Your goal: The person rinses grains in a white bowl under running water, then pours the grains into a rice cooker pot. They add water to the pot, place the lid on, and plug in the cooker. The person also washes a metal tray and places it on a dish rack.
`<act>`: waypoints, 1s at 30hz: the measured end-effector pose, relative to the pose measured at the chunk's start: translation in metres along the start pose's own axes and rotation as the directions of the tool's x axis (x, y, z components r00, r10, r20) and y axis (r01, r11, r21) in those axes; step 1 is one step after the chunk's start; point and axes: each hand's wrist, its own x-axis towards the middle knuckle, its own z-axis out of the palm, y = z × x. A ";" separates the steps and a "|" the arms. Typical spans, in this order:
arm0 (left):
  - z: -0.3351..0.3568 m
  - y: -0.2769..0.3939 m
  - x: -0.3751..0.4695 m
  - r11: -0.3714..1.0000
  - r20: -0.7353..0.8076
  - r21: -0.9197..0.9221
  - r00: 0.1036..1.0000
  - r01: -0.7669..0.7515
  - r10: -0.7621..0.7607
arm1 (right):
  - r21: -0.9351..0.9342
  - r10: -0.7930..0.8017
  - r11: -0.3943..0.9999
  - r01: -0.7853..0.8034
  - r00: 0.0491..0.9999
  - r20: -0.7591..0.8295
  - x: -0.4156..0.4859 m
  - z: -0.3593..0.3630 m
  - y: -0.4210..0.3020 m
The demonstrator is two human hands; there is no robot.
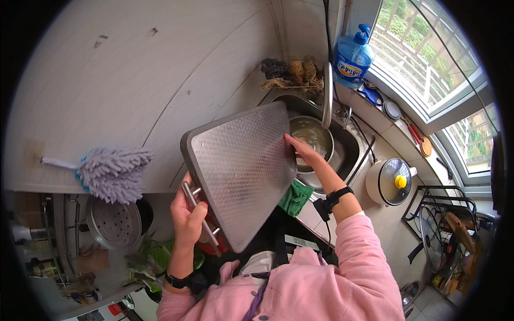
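Note:
A large metal cutting board with a dimpled surface point(245, 168) is held up tilted in front of me, beside the sink. My left hand point(188, 216) grips the bar handle point(202, 220) on its near left edge. My right hand point(302, 150) touches the board's far right edge with the fingertips; the rest of its grip is partly hidden. Behind that hand a round metal pot point(327, 136) with liquid in it sits in the steel sink point(349, 148). A green cloth point(296, 196) hangs at the counter edge below the board's corner.
A curved faucet point(327, 96) rises over the sink. On the sill stands a blue pump bottle point(354, 56). Right of the sink are a lidded white electric pot point(387, 182) and a black rack point(437, 196) with lids. A grey fluffy duster point(114, 172) hangs on the left wall.

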 end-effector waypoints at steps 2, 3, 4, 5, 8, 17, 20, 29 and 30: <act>-0.021 0.000 -0.016 0.990 0.025 0.120 0.997 -0.080 0.078 | 0.053 -0.071 0.996 0.070 0.997 0.007 -0.014 0.007 -0.017; -0.033 -0.003 -0.021 0.980 0.034 0.160 0.993 -0.120 0.116 | 0.069 -0.108 0.991 0.111 0.993 -0.036 -0.021 0.011 -0.024; -0.044 -0.007 -0.026 0.969 0.049 0.189 0.987 -0.158 0.151 | 0.086 -0.144 0.985 0.151 0.986 -0.087 -0.029 0.016 -0.030; -0.055 -0.012 -0.031 0.958 0.073 0.205 0.979 -0.201 0.190 | 0.102 -0.156 0.979 0.174 0.973 -0.168 -0.039 0.020 -0.033; -0.089 -0.030 -0.041 0.948 -0.079 0.255 0.973 -0.190 0.216 | 0.105 -0.245 0.956 0.274 0.942 -0.230 -0.077 0.030 -0.044; -0.139 -0.029 -0.051 0.958 -0.100 0.133 0.958 -0.254 0.268 | -0.063 -0.414 0.904 0.423 0.828 -0.379 -0.200 0.067 -0.040; -0.127 -0.012 -0.039 0.960 -0.140 0.039 0.950 -0.276 0.279 | -0.144 -0.436 0.894 0.425 0.747 -0.502 -0.262 0.067 -0.036; -0.012 0.039 0.015 0.797 0.308 -0.594 0.884 -0.110 0.352 | -0.306 -0.507 0.828 0.471 0.393 -0.767 -0.506 0.042 -0.040; 0.013 0.040 0.015 0.775 0.277 -0.608 0.869 -0.173 0.410 | -0.280 -0.482 0.815 0.507 0.327 -0.813 -0.532 0.038 -0.043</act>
